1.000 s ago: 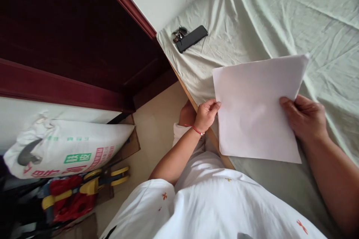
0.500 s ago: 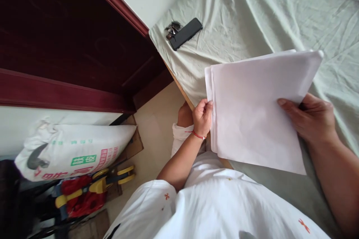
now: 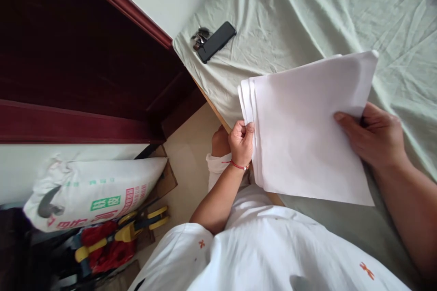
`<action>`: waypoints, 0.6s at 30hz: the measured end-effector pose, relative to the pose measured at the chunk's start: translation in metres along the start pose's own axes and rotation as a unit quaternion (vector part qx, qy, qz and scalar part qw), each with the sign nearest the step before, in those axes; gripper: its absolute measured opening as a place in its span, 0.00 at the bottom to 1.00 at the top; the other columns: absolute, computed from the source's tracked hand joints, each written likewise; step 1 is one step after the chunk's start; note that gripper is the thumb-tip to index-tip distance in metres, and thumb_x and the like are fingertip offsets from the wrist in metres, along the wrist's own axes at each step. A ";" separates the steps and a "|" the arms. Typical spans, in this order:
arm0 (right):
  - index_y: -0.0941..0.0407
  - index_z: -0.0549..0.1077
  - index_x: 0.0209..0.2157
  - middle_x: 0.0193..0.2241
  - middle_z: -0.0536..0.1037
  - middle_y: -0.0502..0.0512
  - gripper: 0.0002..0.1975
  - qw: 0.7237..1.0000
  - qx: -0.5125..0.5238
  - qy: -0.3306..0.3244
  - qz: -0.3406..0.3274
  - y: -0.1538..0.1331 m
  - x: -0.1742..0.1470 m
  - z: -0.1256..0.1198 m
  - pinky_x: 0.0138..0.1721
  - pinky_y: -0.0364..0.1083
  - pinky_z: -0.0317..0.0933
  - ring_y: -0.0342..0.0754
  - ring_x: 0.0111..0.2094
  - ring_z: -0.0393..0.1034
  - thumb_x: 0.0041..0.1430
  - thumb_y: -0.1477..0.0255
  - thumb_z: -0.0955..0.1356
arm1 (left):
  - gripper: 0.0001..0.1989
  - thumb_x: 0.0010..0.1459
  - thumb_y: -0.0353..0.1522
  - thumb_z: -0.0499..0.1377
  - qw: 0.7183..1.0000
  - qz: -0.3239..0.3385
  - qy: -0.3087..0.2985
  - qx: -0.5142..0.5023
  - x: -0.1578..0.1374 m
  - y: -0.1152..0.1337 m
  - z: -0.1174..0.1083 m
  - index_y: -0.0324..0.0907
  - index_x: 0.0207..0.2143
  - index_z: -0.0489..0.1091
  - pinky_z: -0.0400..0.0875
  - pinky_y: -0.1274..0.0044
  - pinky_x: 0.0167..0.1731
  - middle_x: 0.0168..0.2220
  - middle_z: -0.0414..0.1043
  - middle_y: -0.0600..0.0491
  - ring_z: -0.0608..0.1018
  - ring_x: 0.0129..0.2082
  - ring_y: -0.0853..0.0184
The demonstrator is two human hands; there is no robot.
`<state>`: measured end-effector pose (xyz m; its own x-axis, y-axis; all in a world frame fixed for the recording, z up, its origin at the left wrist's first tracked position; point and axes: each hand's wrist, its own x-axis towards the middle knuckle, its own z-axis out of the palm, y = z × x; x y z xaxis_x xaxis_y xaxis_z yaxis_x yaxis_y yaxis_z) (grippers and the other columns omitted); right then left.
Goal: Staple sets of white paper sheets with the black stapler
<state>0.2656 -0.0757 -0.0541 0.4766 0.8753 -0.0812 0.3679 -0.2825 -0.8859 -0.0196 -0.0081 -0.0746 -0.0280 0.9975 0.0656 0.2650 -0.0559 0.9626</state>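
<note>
A small stack of plain white paper sheets (image 3: 303, 136) is held above the bed, slightly tilted, with its left edges fanned apart. My left hand (image 3: 241, 144), with a red string bracelet (image 3: 239, 164) on the wrist, pinches those left edges between thumb and fingers. On the other side, my right hand (image 3: 378, 134) grips the right edge. Its thumb lies on the top sheet, and the fingers behind the paper are mostly hidden.
A black phone (image 3: 216, 42) and a bunch of keys (image 3: 200, 37) lie on the pale green bedsheet (image 3: 290, 13). A dark red wooden door (image 3: 82, 50) stands left. Below it are a white printed sack (image 3: 99, 188) and a yellow wheeled object (image 3: 126, 233) on the floor.
The left edges of the sheets have spread further apart, showing more layers. Both hands and the paper appear slightly further left and higher as the view has shifted.
</note>
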 end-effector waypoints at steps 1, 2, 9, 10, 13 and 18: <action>0.53 0.81 0.38 0.26 0.75 0.47 0.13 1.000 0.007 0.004 -0.003 0.000 0.000 0.000 0.24 0.40 0.55 0.40 0.26 0.62 0.57 0.59 0.74 | 0.23 0.64 0.53 0.60 1.000 0.000 -0.003 -0.006 0.000 0.000 0.000 0.43 0.31 0.66 0.58 0.78 0.28 0.22 0.57 0.60 0.61 0.24 0.72; 0.53 0.82 0.39 0.27 0.77 0.48 0.13 1.000 0.017 0.005 -0.006 0.001 0.000 0.001 0.25 0.40 0.57 0.41 0.26 0.64 0.56 0.59 0.74 | 0.22 0.64 0.52 0.60 1.000 0.001 -0.006 -0.015 0.000 0.001 0.001 0.44 0.32 0.67 0.58 0.78 0.28 0.23 0.56 0.60 0.60 0.24 0.72; 0.51 0.84 0.42 0.31 0.82 0.48 0.15 0.999 0.034 -0.013 -0.005 0.005 0.000 0.001 0.26 0.42 0.61 0.43 0.27 0.69 0.55 0.58 0.75 | 0.23 0.66 0.53 0.56 1.000 0.011 0.013 -0.005 0.000 0.004 0.001 0.44 0.31 0.63 0.58 0.77 0.29 0.25 0.52 0.59 0.58 0.26 0.71; 0.51 0.84 0.42 0.31 0.82 0.48 0.15 0.999 0.036 -0.017 -0.004 0.005 0.000 0.001 0.26 0.41 0.61 0.43 0.27 0.69 0.56 0.59 0.75 | 0.23 0.67 0.53 0.56 1.000 0.012 0.011 -0.003 0.000 0.004 0.001 0.44 0.31 0.63 0.58 0.77 0.29 0.25 0.53 0.59 0.59 0.26 0.71; 0.51 0.83 0.42 0.30 0.81 0.48 0.16 0.999 0.044 -0.025 0.002 0.003 -0.001 0.000 0.27 0.41 0.60 0.43 0.28 0.68 0.56 0.58 0.74 | 0.22 0.67 0.52 0.56 1.000 0.016 0.004 0.001 0.000 0.002 0.001 0.44 0.32 0.64 0.59 0.77 0.30 0.25 0.56 0.59 0.60 0.27 0.70; 0.52 0.83 0.39 0.28 0.79 0.47 0.15 0.999 0.043 -0.006 0.017 0.002 -0.002 0.000 0.26 0.41 0.58 0.42 0.27 0.65 0.55 0.58 0.75 | 0.22 0.68 0.53 0.55 0.999 0.023 0.003 0.021 0.000 0.000 0.001 0.45 0.31 0.62 0.58 0.76 0.30 0.24 0.53 0.59 0.59 0.26 0.70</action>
<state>0.2653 -0.0774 -0.0555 0.4774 0.8707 -0.1180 0.2809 -0.2785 -0.9185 -0.0186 -0.0077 -0.0746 -0.0200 0.9935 0.1121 0.3070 -0.1006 0.9464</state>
